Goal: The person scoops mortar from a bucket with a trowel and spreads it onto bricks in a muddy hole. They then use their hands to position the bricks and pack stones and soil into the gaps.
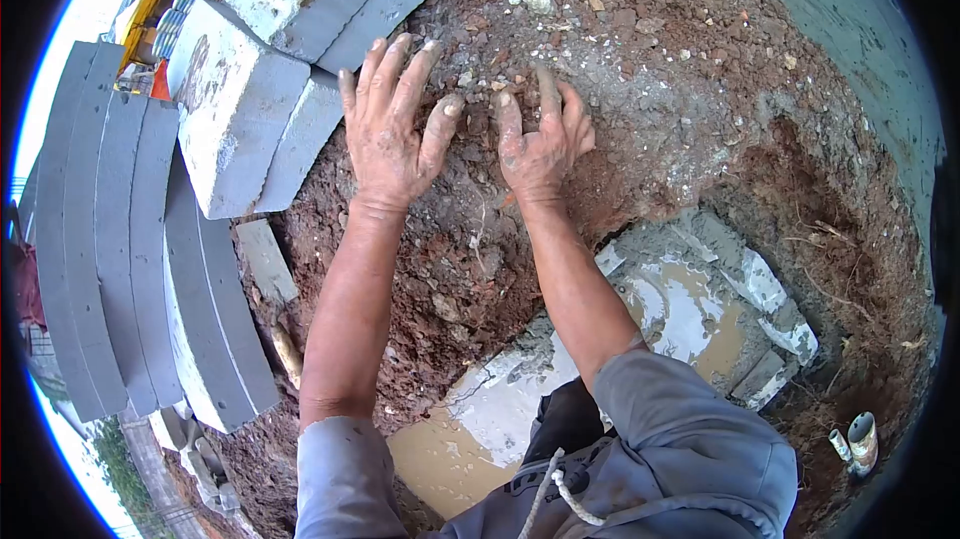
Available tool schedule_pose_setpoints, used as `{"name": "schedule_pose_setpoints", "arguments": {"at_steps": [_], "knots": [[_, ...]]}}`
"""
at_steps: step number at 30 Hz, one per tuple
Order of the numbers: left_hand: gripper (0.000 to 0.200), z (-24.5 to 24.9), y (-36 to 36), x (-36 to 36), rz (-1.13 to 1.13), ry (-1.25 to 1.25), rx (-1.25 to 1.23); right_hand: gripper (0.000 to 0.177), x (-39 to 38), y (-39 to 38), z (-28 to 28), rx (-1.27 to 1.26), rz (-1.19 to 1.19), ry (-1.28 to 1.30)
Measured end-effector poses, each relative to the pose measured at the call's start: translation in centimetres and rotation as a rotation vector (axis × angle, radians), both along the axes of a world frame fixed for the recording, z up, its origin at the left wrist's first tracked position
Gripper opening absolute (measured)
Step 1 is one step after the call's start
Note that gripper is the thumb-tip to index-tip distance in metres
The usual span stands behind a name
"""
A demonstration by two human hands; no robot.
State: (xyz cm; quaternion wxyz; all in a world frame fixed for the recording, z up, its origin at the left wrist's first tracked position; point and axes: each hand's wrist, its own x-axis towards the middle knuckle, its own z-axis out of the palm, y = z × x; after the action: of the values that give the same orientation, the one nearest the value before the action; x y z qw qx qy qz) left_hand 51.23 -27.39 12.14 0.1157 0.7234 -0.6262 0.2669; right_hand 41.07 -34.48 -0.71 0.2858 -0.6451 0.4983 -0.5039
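Note:
Both of my hands, smeared with dirt, are stretched out over a bank of reddish soil and rubble (460, 284). My left hand (392, 129) has its fingers spread and holds nothing; it is just right of the stacked grey concrete blocks (265, 89). My right hand (543, 134) is beside it, thumb and forefinger apart, the other fingers bent, with nothing seen between them. Small stones and grey crumbs lie around the fingertips. Whether the fingertips touch the soil is hard to tell.
Long curved kerb blocks (125, 239) stand at the left. Below my right forearm is a wet mortar-edged pit with muddy water (690, 309). Two short white pipes (861, 436) stick up at the lower right. Grey-green wet concrete (850, 34) borders the upper right.

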Motion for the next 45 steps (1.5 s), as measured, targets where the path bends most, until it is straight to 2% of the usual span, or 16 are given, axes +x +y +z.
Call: {"name": "schedule_pose_setpoints", "arguments": {"at_steps": [2, 3, 7, 10, 18, 22, 28, 32, 33, 36, 37, 38, 39, 40, 42, 45], "knots": [[0.059, -3.8, -2.8, 2.0, 0.031, 0.307, 0.037, 0.064, 0.4, -0.5, -0.5, -0.011, -0.034, 0.045], [0.062, -4.8, -3.7, 2.4, 0.111, 0.337, 0.080, 0.063, 0.6, -0.7, -0.7, -0.029, -0.103, 0.056], [0.059, -5.4, -4.2, 2.4, 0.167, 0.164, 0.294, 0.057, 0.6, -0.3, 0.3, 0.129, -0.094, 0.000], [0.055, -5.8, -4.8, 1.0, 0.225, 0.292, 0.275, 0.050, 0.6, -0.1, 0.7, 0.181, -0.074, -0.055], [0.035, -8.2, -5.3, -4.8, 0.326, 0.491, -0.046, 0.040, 0.0, -0.6, -0.9, 0.113, -0.098, -0.481], [0.029, -9.7, -5.1, -6.9, 0.204, 0.791, -0.210, 0.039, -0.6, -0.5, -2.0, 0.145, -0.051, -0.748], [0.028, -10.8, -4.6, -10.4, 0.082, 1.239, -0.395, 0.037, -4.7, -0.1, -1.0, 0.472, 0.283, -1.259], [0.022, -12.3, -3.5, -15.8, 0.034, 1.432, -0.506, 0.036, -9.0, 0.5, -3.8, 0.584, 0.409, -1.414], [0.020, -13.5, -3.3, -17.4, 0.043, 1.538, -0.506, 0.036, -11.0, 0.9, -5.2, 0.583, 0.416, -1.371], [0.023, -19.2, -1.3, -24.3, 0.043, 1.580, -0.431, 0.036, -18.9, 3.3, -9.2, 0.691, 0.342, -1.393], [0.021, -22.2, -0.4, -27.0, 0.022, 1.694, -0.475, 0.036, -21.7, 4.3, -11.4, 0.729, 0.299, -1.379], [0.018, -24.7, 0.9, -29.5, 0.093, 1.578, -0.378, 0.035, -24.7, 5.4, -14.2, 0.785, 0.271, -1.347], [0.017, -27.0, 1.9, -32.4, 0.179, 1.727, -0.351, 0.037, -27.4, 6.7, -16.9, 0.807, 0.246, -1.309], [0.019, -30.1, 3.1, -34.7, 0.277, 1.697, -0.252, 0.038, -29.9, 8.1, -19.7, 0.867, 0.125, -1.282], [0.021, -35.7, 5.3, -38.9, 0.389, 1.998, -0.209, 0.037, -34.2, 10.6, -25.0, 0.900, 0.092, -1.238], [0.020, -43.7, 8.0, -42.9, 0.548, 2.250, -0.353, 0.036, -38.2, 13.3, -32.6, 1.083, 0.016, -1.204]]}}
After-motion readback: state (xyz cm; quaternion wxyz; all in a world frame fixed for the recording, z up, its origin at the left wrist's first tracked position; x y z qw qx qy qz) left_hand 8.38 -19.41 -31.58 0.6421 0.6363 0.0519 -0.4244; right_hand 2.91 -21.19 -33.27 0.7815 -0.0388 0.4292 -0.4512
